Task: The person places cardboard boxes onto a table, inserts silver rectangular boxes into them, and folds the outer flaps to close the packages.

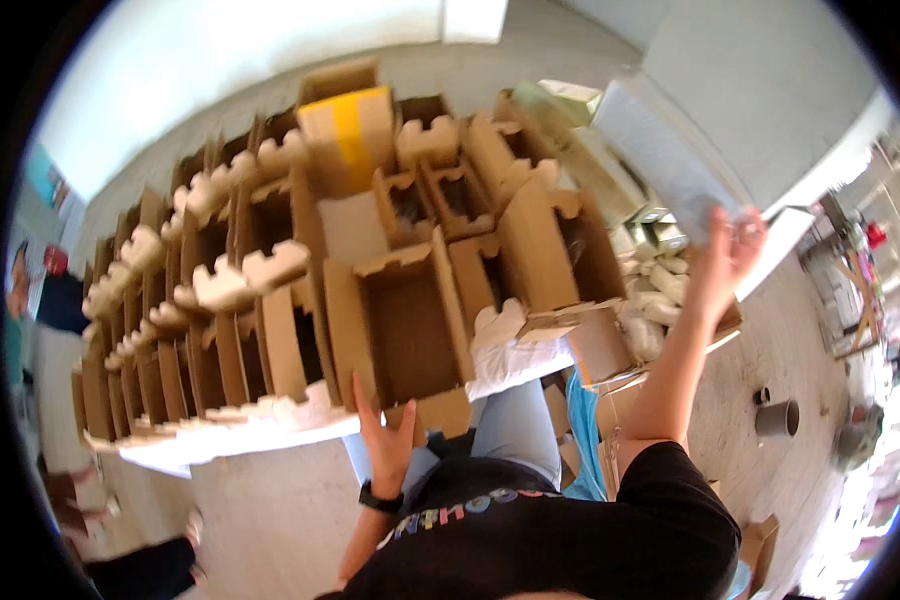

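My left hand [384,447] is at the near left corner of an open cardboard box [410,340], a finger along its side wall and the thumb by its front flap. The box stands upright, and its inside shows bare brown card. Out to the right, my right hand [730,255] is raised, blurred by motion, with its fingers closed on the near end of a pale translucent sheet or flat bag [670,150]. Its exact kind cannot be told. Below that hand, several white wrapped bundles [655,300] lie in a carton.
Rows of open cardboard boxes [205,240] with notched flaps fill the table. A taped carton [350,135] stands at the back. Long pale packages [590,165] lie at the right. A dark bin [777,418] is on the floor. Other people's legs [140,570] show lower left.
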